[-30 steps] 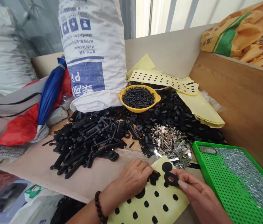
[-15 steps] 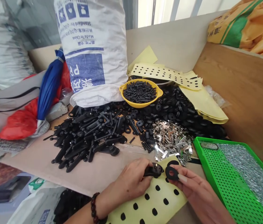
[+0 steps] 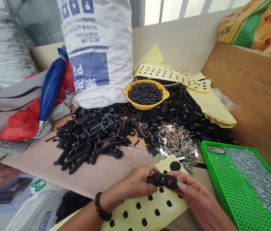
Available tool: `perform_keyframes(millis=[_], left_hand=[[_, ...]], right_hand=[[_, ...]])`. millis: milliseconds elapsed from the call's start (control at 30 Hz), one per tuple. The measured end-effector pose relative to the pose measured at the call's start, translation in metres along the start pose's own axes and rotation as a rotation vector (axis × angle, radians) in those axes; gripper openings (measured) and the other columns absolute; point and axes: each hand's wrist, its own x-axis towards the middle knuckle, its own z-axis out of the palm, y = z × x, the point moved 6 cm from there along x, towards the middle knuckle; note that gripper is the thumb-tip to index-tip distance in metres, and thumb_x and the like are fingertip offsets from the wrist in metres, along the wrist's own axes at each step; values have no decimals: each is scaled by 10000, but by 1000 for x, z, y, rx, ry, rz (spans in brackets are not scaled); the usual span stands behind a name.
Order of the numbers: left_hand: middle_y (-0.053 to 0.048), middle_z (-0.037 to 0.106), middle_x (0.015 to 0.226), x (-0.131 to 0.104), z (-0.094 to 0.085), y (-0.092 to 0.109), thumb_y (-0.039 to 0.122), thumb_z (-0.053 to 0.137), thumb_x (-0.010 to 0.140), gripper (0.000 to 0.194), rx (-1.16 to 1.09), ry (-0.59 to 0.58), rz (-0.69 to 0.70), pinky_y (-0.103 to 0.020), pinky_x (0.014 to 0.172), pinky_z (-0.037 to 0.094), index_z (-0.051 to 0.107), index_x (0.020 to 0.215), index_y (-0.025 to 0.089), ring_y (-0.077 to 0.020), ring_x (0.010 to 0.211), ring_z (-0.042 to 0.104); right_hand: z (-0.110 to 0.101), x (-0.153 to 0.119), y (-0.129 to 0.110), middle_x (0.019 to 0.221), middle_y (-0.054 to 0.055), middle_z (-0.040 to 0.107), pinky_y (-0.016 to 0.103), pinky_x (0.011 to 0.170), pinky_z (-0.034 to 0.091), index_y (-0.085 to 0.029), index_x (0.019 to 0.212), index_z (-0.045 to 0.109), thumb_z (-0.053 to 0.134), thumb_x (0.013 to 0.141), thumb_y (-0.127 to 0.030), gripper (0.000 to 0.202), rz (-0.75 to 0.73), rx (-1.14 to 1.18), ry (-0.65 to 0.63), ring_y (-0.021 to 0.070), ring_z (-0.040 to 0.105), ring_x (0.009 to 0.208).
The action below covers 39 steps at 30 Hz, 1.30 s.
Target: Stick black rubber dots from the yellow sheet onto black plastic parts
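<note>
My left hand (image 3: 140,181) is closed round a black plastic part (image 3: 155,179) with a rounded end. Between the thumb and fingers of my right hand (image 3: 190,189) is a flat black ring (image 3: 171,182), held up against the end of that part; whether they are joined I cannot tell. Both hands are over a yellow sheet (image 3: 149,200) dotted with black stickers. A larger black disc (image 3: 175,166) sits near the sheet's far corner.
Behind my hands are a heap of black lever-shaped parts (image 3: 84,138), a pile of metal clips (image 3: 177,141) and a yellow bowl (image 3: 147,106) of black spiral pieces. A green perforated tray (image 3: 231,183) with small metal pieces stands right. A white sack (image 3: 99,57) rises behind.
My right hand has brought the black ring left, up to the black part in my left hand, closing the gap between them. The yellow sheet has shifted slightly left.
</note>
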Motion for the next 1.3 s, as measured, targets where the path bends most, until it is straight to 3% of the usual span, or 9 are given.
perform_keyframes(millis=[200,500,800,1300], left_hand=[[47,517,694,4,8,-7,108,460,650,465,-243,-94,-62,-165,480,326,628,1081,162,-68,531,411],[31,592,753,3,5,-4,113,437,626,508,-221,-59,-28,-188,558,343,664,1079,150,-89,600,428],[59,453,620,1,3,5,97,418,646,459,-200,-67,3,-188,534,298,666,1029,142,-83,561,374],[44,439,637,-1,5,7,133,429,683,396,-201,-83,-33,-194,509,265,660,1004,137,-91,563,360]], right_hand=[[-3,1,0,949,75,636,310,670,388,-208,555,535,716,663,-526,381,-52,-175,3,248,515,825],[-3,5,5,866,55,618,297,657,389,-211,570,535,696,702,-448,316,-81,-210,-25,230,506,781],[-5,7,7,850,45,612,287,663,397,-212,583,539,683,729,-440,306,-112,-262,-39,224,513,782],[-4,9,5,836,53,612,275,646,435,-208,572,563,683,724,-437,299,-147,-335,-37,226,546,778]])
